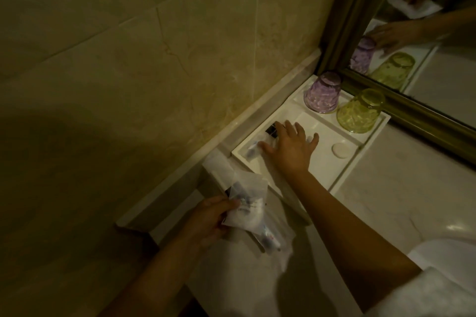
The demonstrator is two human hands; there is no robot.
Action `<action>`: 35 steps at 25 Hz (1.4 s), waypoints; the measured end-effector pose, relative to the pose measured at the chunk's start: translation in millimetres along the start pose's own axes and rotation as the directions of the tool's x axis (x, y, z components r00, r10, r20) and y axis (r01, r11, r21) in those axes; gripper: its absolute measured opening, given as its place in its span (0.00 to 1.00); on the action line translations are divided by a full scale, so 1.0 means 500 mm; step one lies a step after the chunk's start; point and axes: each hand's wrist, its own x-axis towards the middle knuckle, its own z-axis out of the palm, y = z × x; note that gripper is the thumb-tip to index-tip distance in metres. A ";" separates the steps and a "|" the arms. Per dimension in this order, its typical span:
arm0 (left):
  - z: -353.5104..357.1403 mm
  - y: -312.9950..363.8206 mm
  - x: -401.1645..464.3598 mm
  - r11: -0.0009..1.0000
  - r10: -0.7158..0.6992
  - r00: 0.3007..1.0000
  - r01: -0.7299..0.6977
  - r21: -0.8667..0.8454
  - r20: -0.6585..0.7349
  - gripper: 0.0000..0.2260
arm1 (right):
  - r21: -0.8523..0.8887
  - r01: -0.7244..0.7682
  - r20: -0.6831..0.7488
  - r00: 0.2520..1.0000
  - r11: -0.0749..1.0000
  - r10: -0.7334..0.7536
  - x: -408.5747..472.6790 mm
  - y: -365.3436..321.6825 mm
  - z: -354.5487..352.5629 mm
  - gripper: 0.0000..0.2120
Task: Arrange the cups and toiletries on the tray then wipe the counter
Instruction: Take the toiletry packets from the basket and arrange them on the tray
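A white tray (345, 172) sits in the counter's corner by the wall and mirror. On its far section stand a purple cup (322, 92) and a yellow-green cup (360, 110), both upside down. A round white soap (341, 151) lies in the tray's right side. My right hand (291, 148) rests flat, fingers spread, over small wrapped toiletries (253, 148) and a dark item (271, 129) in the tray's left part. My left hand (208, 219) holds clear plastic toiletry packets (247, 203) above the counter's near edge. More packets (268, 237) lie below them.
The tiled wall (154, 59) runs along the left, with a raised ledge (257, 113) behind the tray. A framed mirror (412, 33) stands behind the cups. A white sink basin (448, 237) curves at the right. White cloth (443, 291) covers my lower right arm.
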 end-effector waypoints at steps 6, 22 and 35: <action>0.020 0.016 -0.010 0.996 0.039 0.990 -0.029 -0.080 0.137 0.11 | 0.656 -0.164 0.390 0.909 0.737 -0.144 -0.132 0.020 -0.089 0.08; 0.063 0.046 -0.028 0.987 0.064 0.991 -0.081 0.139 0.120 0.04 | 0.788 -0.524 0.511 0.850 0.323 0.130 -0.158 0.110 -0.170 0.05; 0.046 0.033 -0.032 0.993 0.112 0.990 -0.110 -0.029 0.080 0.10 | 0.741 -0.511 0.292 0.830 0.436 0.475 -0.021 0.046 -0.058 0.07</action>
